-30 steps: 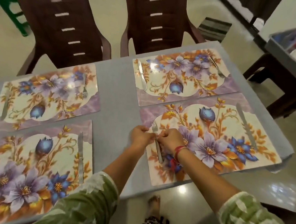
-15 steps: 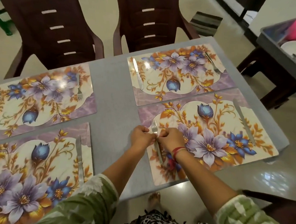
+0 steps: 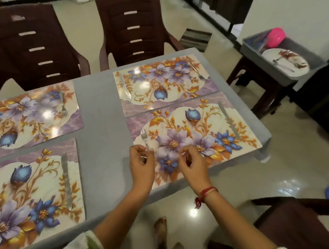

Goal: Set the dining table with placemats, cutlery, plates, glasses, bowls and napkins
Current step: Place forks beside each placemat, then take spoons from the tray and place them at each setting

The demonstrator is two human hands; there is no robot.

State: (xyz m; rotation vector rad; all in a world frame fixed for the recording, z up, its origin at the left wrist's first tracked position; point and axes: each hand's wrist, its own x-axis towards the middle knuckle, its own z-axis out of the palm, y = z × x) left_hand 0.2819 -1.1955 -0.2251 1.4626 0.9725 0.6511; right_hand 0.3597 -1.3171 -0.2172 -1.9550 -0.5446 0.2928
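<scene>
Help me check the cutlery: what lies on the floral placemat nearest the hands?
On the floral placemat, a silver metal fork lies left and a silver table knife right; the left hand covers the fork's handle.

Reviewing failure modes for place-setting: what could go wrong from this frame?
The near-right placemat sits right at the table edge; a nudge could slide it and its knife off. The left hand covers the fork handle, so pulling back might knock it crooked.
</scene>
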